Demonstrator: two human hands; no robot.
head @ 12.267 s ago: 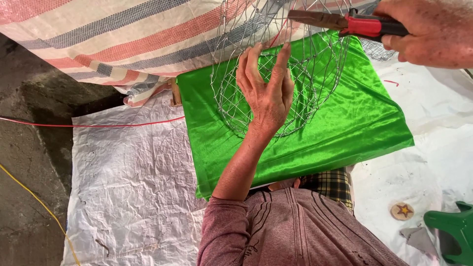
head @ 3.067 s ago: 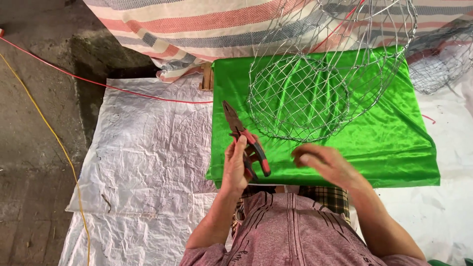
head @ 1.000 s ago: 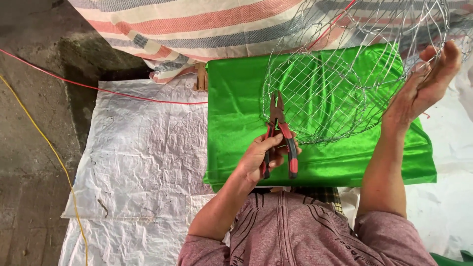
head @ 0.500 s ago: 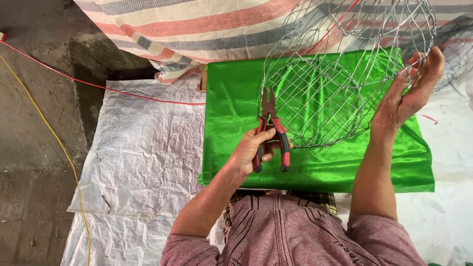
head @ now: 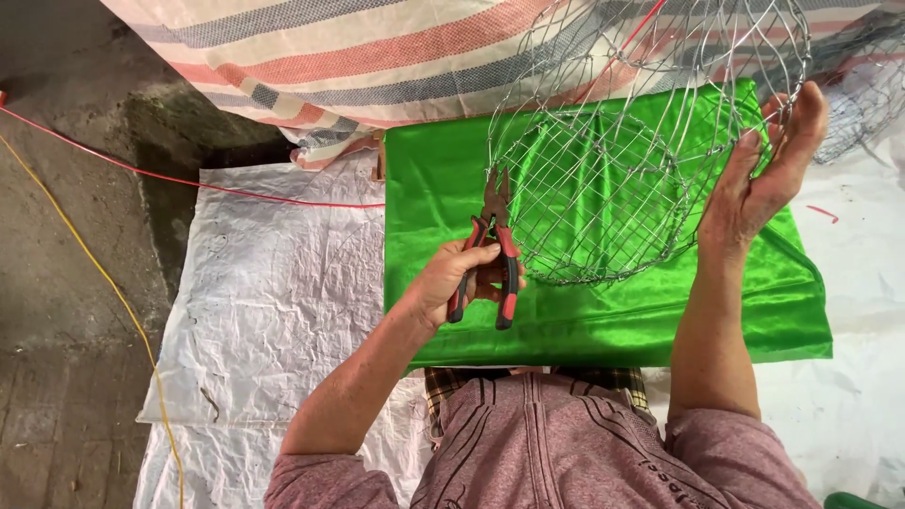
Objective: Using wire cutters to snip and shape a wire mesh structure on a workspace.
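A round basket of bare silver wire mesh hangs tilted over a shiny green cloth spread in front of me. My left hand grips pliers with red and black handles, jaws pointing up at the basket's left rim. My right hand presses flat against the basket's right side, fingers stretched upward and steadying it. My lap in a mauve shirt fills the lower edge.
White woven plastic sheeting covers the ground to the left and right. A striped red, grey and cream tarp lies at the back. A red cord and a yellow cord cross the dirt floor at the left.
The pliers went from my right hand to my left over the earlier frames. In the last second the left hand lifted them toward the rim, while my right hand stayed on the basket's side.
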